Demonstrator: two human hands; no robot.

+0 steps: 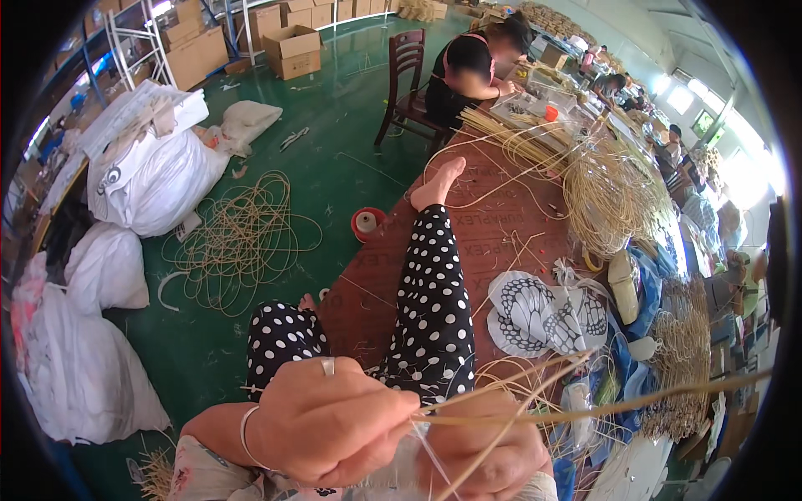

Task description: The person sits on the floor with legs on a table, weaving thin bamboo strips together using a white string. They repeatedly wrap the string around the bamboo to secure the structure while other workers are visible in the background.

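Observation:
My left hand (334, 417) is closed in a pinch on thin bamboo strips (635, 402), held above my lap. The strips cross one another and fan out to the right, one of them long. My right hand (493, 451) is just to the right, behind the strips and smeared by motion. Its fingers are curled, and what they hold is hidden. A thin whitish thread (430, 455) runs down from the left fingertips toward the right hand. White pieces with a black butterfly-wing pattern (539, 313) lie on the reddish-brown tabletop (493, 221) beyond my hands.
My leg in dotted trousers (430, 292) rests on the table. Coiled strips (614, 192) and bundled wires (681, 359) lie to the right. On the green floor are loose coils (242, 242), a red spool (368, 223) and white sacks (159, 188). A co-worker (468, 67) sits at the far end.

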